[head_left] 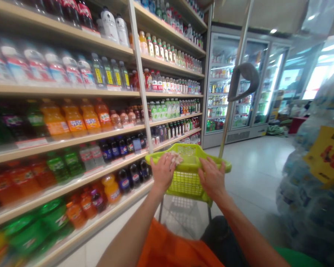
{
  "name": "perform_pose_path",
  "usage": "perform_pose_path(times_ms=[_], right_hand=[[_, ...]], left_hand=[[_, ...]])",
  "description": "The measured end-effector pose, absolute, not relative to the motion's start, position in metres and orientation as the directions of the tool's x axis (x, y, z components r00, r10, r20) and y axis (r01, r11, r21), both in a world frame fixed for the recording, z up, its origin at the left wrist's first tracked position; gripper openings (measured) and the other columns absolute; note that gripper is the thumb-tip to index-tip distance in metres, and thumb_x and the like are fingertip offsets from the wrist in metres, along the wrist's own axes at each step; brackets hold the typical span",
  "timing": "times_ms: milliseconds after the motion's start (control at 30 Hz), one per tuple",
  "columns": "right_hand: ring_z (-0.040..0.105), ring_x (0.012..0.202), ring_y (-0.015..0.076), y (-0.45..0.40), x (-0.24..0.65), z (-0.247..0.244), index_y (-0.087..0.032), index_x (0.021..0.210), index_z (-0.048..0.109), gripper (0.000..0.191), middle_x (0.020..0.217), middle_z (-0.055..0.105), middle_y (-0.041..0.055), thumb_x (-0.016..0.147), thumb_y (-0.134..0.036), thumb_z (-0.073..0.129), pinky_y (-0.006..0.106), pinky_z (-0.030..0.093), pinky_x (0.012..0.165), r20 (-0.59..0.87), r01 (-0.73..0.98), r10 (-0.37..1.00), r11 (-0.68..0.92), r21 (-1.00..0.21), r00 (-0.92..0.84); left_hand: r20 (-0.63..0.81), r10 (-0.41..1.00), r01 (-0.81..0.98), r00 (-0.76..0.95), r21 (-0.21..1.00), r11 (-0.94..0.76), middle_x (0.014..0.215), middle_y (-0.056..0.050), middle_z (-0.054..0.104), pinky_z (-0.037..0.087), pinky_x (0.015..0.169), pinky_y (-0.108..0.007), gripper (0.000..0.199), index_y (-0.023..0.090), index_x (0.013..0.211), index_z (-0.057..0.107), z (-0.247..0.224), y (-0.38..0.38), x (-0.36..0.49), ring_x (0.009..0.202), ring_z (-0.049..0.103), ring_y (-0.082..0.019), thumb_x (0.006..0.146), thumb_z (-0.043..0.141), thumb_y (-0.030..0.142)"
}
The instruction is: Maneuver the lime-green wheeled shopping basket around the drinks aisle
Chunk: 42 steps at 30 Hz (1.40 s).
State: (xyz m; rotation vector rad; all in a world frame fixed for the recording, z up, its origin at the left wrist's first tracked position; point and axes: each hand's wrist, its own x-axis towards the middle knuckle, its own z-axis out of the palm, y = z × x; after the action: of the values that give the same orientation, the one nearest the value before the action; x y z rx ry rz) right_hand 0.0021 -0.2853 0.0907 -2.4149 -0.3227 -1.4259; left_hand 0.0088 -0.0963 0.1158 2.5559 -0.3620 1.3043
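Note:
A lime-green shopping basket (185,182) with lattice sides stands in front of me on thin dark legs. My left hand (163,172) is closed over the left part of its near rim, with a pale crumpled cloth (177,157) under the fingertips. On the right, my right hand (213,178) grips the same rim, thumb on the near side and fingers over the top. A long metal pole (227,128) slants up from the basket's right side, and a grey loop handle (246,79) is fixed on it. Where the pole's lower end rests is hidden.
Shelves (66,141) of bottled drinks run along the left, close to the basket. Glass-door fridges (239,83) stand at the back. On the right rises a stack of wrapped water bottles (303,178) with a yellow price sign (327,154). Pale tiled floor (254,167) lies between.

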Motion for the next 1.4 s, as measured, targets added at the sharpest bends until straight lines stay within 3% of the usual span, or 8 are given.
perform_pose_path(times_ms=[200, 500, 833, 1067, 1267, 1400], right_hand=[[0.055, 0.105, 0.0233, -0.286, 0.004, 0.090, -0.016, 0.108, 0.059, 0.031, 0.103, 0.067, 0.0092, 0.085, -0.022, 0.039, 0.049, 0.014, 0.103, 0.893, 0.373, 0.038, -0.916, -0.148, 0.449], [0.059, 0.097, 0.0223, -0.295, 0.009, 0.088, -0.018, 0.102, 0.061, 0.029, 0.099, 0.068, 0.0075, 0.083, -0.023, 0.040, 0.046, 0.019, 0.101, 0.910, 0.464, 0.003, -0.861, -0.208, 0.414], [0.060, 0.093, 0.0227, -0.297, 0.010, 0.088, -0.018, 0.101, 0.062, 0.029, 0.095, 0.069, 0.0073, 0.081, -0.026, 0.041, 0.046, 0.023, 0.099, 0.919, 0.479, -0.004, -0.852, -0.210, 0.395], [0.060, 0.093, 0.0230, -0.297, 0.011, 0.087, -0.018, 0.101, 0.061, 0.029, 0.096, 0.069, 0.0082, 0.081, -0.026, 0.042, 0.046, 0.024, 0.098, 0.919, 0.490, -0.009, -0.844, -0.218, 0.393], [0.061, 0.091, 0.0229, -0.297, 0.012, 0.087, -0.018, 0.100, 0.061, 0.029, 0.095, 0.069, 0.0078, 0.080, -0.026, 0.042, 0.046, 0.025, 0.098, 0.923, 0.488, -0.015, -0.845, -0.217, 0.384], [0.061, 0.092, 0.0230, -0.298, 0.011, 0.087, -0.019, 0.102, 0.061, 0.029, 0.095, 0.069, 0.0074, 0.081, -0.026, 0.042, 0.046, 0.025, 0.099, 0.924, 0.491, 0.003, -0.848, -0.200, 0.382]], left_hand=[[0.788, -0.298, -0.506, 0.539, 0.020, -0.862, 0.121, -0.004, 0.060, 0.010, 0.107, -0.060, 0.030, 0.029, 0.114, 0.054, 0.122, -0.130, 0.008, 0.113, 0.052, -0.020, 0.089, 0.042, 0.038], [0.798, -0.048, -0.263, 0.600, 0.141, -0.954, 0.116, -0.005, 0.063, 0.013, 0.105, -0.062, 0.028, 0.027, 0.110, 0.058, 0.118, -0.067, 0.027, 0.108, 0.056, -0.023, 0.089, 0.041, 0.033], [0.798, -0.298, -0.483, 0.524, -0.009, -0.875, 0.120, -0.004, 0.061, 0.011, 0.108, -0.058, 0.029, 0.029, 0.114, 0.055, 0.121, -0.114, 0.017, 0.112, 0.054, -0.020, 0.088, 0.043, 0.033], [0.795, -0.052, -0.263, 0.604, 0.137, -0.955, 0.118, -0.007, 0.061, 0.006, 0.106, -0.063, 0.029, 0.026, 0.111, 0.058, 0.120, -0.058, 0.031, 0.111, 0.054, -0.023, 0.090, 0.038, 0.030], [0.803, -0.197, -0.405, 0.562, 0.060, -0.913, 0.121, -0.005, 0.060, 0.011, 0.106, -0.060, 0.030, 0.027, 0.114, 0.056, 0.117, -0.088, 0.025, 0.112, 0.053, -0.021, 0.090, 0.040, 0.032], [0.786, -0.138, -0.360, 0.603, 0.112, -0.926, 0.115, -0.005, 0.064, 0.007, 0.107, -0.060, 0.029, 0.027, 0.110, 0.058, 0.122, -0.076, 0.031, 0.107, 0.056, -0.021, 0.090, 0.036, 0.033]])
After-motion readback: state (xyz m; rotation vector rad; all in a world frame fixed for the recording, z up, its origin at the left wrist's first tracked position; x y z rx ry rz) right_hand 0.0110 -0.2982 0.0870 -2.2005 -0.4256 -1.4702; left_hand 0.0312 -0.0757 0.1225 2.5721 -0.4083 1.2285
